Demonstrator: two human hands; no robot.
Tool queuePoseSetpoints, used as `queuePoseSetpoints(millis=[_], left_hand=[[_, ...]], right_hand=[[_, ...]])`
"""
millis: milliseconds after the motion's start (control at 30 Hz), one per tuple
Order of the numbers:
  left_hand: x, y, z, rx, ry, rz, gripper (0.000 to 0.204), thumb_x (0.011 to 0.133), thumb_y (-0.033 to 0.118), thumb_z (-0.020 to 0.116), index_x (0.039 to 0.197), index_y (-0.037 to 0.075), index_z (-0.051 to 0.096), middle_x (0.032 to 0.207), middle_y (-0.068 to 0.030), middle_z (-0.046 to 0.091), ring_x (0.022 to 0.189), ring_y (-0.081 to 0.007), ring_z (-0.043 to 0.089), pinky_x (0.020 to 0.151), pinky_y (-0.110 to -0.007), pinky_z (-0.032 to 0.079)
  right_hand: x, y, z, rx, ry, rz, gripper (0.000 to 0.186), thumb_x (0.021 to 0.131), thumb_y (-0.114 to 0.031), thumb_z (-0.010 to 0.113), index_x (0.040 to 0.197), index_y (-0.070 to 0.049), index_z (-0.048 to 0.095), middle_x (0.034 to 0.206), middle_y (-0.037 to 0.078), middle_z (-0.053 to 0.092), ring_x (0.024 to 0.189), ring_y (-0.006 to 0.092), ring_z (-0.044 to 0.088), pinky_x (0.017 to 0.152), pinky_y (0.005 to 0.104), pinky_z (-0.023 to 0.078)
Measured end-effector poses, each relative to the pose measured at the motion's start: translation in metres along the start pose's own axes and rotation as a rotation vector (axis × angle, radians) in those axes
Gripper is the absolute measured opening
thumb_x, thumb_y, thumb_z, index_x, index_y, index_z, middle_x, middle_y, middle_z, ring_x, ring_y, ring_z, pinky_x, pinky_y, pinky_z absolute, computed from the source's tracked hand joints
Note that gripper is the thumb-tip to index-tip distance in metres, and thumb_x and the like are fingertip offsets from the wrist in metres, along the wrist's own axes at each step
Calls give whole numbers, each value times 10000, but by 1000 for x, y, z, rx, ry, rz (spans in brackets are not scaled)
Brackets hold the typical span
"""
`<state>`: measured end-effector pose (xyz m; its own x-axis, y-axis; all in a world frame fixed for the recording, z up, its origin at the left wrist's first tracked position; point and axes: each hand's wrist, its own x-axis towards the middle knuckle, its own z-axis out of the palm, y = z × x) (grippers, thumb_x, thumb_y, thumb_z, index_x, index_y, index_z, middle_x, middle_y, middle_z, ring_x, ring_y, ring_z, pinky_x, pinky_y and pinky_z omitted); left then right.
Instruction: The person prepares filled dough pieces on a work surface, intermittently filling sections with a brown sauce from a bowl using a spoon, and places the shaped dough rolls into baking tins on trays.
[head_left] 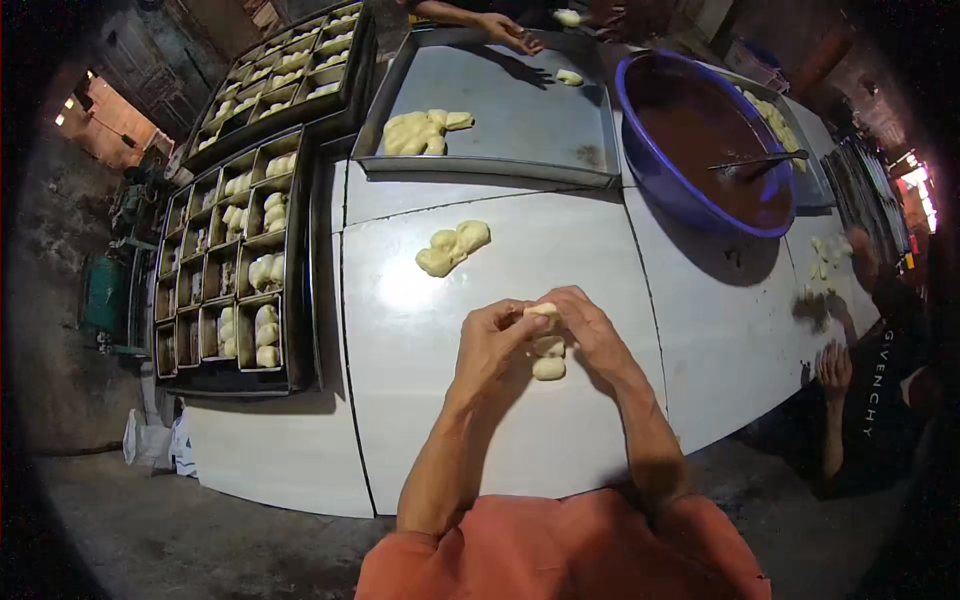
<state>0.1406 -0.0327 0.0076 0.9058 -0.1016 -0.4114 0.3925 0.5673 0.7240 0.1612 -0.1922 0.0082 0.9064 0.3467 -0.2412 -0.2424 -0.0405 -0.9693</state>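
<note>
Above the white table, my left hand [488,345] and my right hand [592,330] meet with fingers curled round a small pale piece of dough [542,311]. Both hands are closed on it, and part of it is hidden by the fingers. Just below, between my wrists, a short row of dough balls [548,368] lies on the table. Farther off, ahead and slightly left, a lumpy clump of dough [453,248] rests on the tabletop.
Left stand divided baking tins [222,270] partly filled with dough. A metal tray [490,172] with dough lies ahead, a co-worker's hand [510,33] over it. At the right are a purple basin [640,150] of brown liquid with a utensil [760,160], and another person's hand [833,367].
</note>
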Motion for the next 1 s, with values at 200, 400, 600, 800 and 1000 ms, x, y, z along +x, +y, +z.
queuePoseSetpoints(millis=[200,400,600,800,1000], left_hand=[[-22,4,-14,234,89,36,225,871,174,753,943,-36,716,757,-35,666,650,-76,574,589,-214,455],[-44,1,-23,97,189,27,250,909,156,711,1027,-63,682,804,-66,667,664,-93,594,584,-230,483],[-47,-12,-53,-92,178,-44,230,871,163,743,979,-31,685,826,-78,681,680,-108,629,607,-224,509],[-42,-15,-48,-6,127,63,249,803,69,754,958,-77,624,827,-156,651,731,-217,658,624,-344,569],[-49,-17,-56,365,127,-34,165,834,85,741,940,-29,687,821,-61,691,743,-102,626,701,-236,503]], right_hand=[[-7,17,17,35,24,-29,325,972,-287,612,1140,-12,565,1173,130,576,1085,218,599,884,333,526],[-17,1,31,85,0,33,261,961,-208,617,1156,-35,604,911,62,639,751,91,592,580,217,479],[-20,2,30,12,-208,59,245,962,-231,618,1094,-25,649,938,35,642,836,110,590,726,258,493],[-24,-6,43,-293,-142,-130,256,945,-210,606,1107,-15,637,992,121,675,912,220,645,796,336,511],[-29,-22,30,-730,-282,-76,248,871,-227,600,965,-10,675,839,169,693,795,310,672,750,400,508]])
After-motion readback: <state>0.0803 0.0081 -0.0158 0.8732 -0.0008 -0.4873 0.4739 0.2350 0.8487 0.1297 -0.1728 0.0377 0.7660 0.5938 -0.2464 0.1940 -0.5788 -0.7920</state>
